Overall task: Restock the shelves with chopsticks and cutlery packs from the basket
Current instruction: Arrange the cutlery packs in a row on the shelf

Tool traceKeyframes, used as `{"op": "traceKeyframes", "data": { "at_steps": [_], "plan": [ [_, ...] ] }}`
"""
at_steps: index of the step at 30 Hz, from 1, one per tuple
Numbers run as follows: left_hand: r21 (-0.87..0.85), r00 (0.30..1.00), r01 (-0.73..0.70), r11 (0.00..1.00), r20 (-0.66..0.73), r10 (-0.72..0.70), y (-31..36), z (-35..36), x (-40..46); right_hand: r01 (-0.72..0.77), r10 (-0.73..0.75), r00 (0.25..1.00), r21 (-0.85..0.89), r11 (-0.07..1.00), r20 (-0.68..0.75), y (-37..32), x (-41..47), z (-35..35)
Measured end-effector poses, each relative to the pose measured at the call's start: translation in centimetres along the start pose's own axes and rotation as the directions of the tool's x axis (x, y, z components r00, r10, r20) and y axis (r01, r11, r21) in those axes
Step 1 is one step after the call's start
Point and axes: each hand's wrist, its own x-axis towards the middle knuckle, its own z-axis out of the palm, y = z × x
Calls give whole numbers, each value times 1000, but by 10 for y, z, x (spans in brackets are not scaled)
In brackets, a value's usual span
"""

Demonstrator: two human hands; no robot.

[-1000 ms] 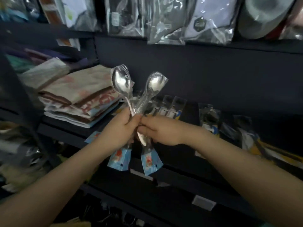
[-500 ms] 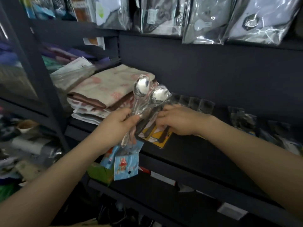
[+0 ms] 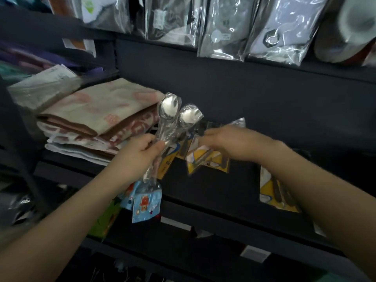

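while yellow-card packs [image 3: 205, 159] already lie on dark shelf [image 3: 213, 188], left hand [image 3: 138, 157] grips two bagged spoon packs [image 3: 173, 127] above it, unshelved; right hand [image 3: 230, 143] blurred over packs, grip unclear; basket unseen.

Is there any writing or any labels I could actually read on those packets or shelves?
None can be read.
Spoon packs: blue cards with a cartoon figure, print blurred.
Yellow packs: markings blurred.
Bags above: white stickers, too small.
Shelf edge tags: blurred.
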Motion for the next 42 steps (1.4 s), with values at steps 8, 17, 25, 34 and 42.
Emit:
{"op": "traceKeyframes", "data": {
  "at_steps": [8, 17, 25, 34, 42],
  "plan": [
    [-87, 985, 160, 983, 73, -154, 16, 23, 0, -350, 349, 904, -44, 936, 246, 49, -11, 32],
    [-30, 983, 59, 998, 176, -52, 25, 27, -4, -67, 507, 857, 996, -66, 91, 8, 28, 13],
    [116, 998, -8, 993, -60, 15, 20, -6, -3, -47, 625, 775, 977, 206, -94, 5, 61, 9],
    [-361, 983, 134, 923, -74, -171, 30, -22, 10, -81, 657, 751, 979, 186, -62, 53, 45, 30],
    [457, 953, -43, 888, 285, -101, 6, 26, 29, -102, 590, 807, 981, 164, -14, 51, 29, 40]
  ]
}}
